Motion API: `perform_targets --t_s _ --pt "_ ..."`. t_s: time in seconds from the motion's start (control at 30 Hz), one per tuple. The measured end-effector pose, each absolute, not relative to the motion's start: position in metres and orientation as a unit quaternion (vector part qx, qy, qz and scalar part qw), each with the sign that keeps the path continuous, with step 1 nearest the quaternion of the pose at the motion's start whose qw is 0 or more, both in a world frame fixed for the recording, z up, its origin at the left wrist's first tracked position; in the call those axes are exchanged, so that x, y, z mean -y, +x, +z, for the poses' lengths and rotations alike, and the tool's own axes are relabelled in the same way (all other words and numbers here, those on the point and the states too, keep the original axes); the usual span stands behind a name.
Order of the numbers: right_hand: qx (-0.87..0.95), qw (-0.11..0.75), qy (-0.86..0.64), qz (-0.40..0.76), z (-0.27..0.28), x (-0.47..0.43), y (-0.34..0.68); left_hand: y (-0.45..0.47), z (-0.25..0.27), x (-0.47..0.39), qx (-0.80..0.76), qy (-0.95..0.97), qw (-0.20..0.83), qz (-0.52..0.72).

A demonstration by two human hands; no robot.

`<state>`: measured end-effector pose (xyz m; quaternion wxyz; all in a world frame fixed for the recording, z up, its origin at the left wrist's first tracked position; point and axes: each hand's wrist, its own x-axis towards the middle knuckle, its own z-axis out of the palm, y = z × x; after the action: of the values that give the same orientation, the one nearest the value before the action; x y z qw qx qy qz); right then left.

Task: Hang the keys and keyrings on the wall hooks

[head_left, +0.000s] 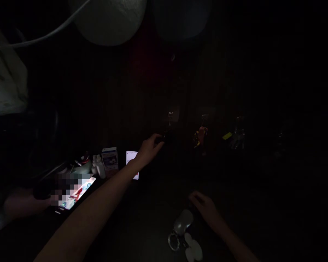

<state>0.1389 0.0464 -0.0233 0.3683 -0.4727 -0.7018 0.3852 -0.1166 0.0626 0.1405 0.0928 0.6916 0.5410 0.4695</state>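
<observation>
In the dim head view my left hand [150,148] reaches forward, thumb and fingers closed around a dark item too dim to name. That item is beside a small metal hook [170,115]. Lower right, my right hand [206,208] has curled fingers; what they hold, if anything, is lost in the dark. Just left of and below it are a grey rounded object [183,221], a metal ring [174,241] and a white rounded-lobed piece [194,250]. Whether these are joined I cannot tell.
A red and yellow trinket [201,135] and keys [237,140] with a yellow tag [227,136] hang to the right. A lit phone [131,156], a small box [109,160] and white bottles [100,166] stand left. Another person's arm [24,203] is beside a bright screen [80,193].
</observation>
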Motion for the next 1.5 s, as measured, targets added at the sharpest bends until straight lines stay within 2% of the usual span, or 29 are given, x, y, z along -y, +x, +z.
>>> perform_targets --t_s 0.7,1.1,1.5 --pt "0.665 0.372 -0.510 0.399 -0.010 -0.044 0.135 -0.128 0.063 -0.030 -0.560 0.695 0.196 0.407" --pt "0.686 0.369 -0.489 0.393 -0.014 -0.045 0.140 -0.086 0.023 0.028 -0.526 0.751 0.296 0.268" --pt "0.692 0.379 -0.464 0.403 -0.018 -0.042 0.140 -0.050 0.006 0.048 -0.494 0.799 0.249 0.235"
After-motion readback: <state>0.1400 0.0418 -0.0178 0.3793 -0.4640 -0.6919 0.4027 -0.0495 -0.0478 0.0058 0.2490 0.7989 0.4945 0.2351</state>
